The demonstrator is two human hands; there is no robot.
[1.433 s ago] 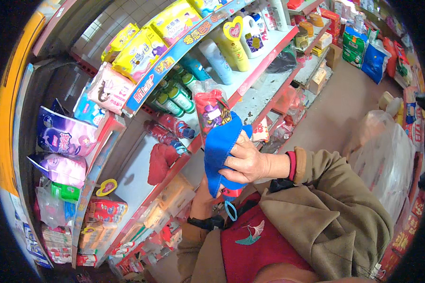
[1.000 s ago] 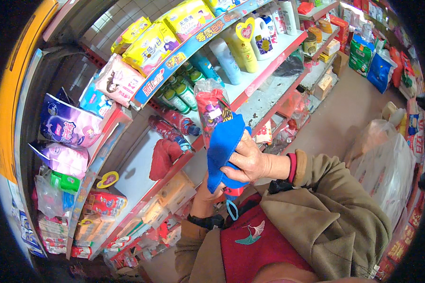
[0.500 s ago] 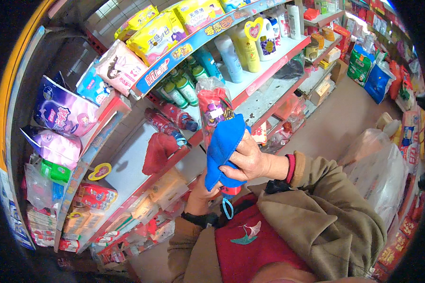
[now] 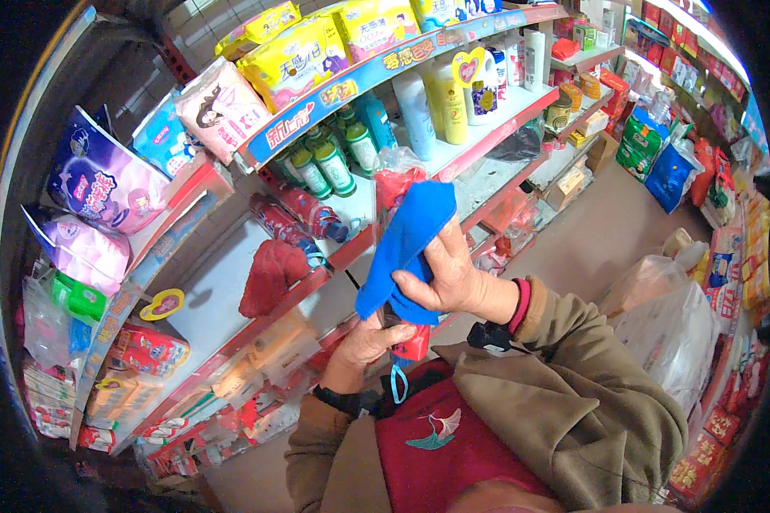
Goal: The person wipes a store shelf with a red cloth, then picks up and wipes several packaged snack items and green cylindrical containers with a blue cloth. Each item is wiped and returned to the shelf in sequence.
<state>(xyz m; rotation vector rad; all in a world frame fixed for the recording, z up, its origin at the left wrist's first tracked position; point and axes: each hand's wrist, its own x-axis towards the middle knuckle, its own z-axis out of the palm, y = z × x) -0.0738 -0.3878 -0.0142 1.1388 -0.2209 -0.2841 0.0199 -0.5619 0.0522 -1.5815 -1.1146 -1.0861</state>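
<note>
My right hand (image 4: 455, 272) is closed on a blue cloth (image 4: 415, 231), thumb and fingers pressing it around a long red package (image 4: 412, 345). Lower down, my left hand (image 4: 370, 340) grips this package near its bottom end. Clear plastic covers the upper end, which shows above the cloth; the middle is hidden by the cloth and my fingers. A light blue loop (image 4: 399, 383) hangs below the package, in front of my red top.
Ahead runs a shelf (image 4: 505, 124) with green bottles (image 4: 334, 167), lotion bottles and yellow packs (image 4: 295, 64). Red bottles (image 4: 278, 222) and a red cloth-like item (image 4: 274, 274) lie on the lower shelf. Plastic-wrapped goods (image 4: 672, 321) stand at the right.
The blue cloth has shifted up and left along the package with my right hand. More of my left hand and of the package's red lower end now shows.
</note>
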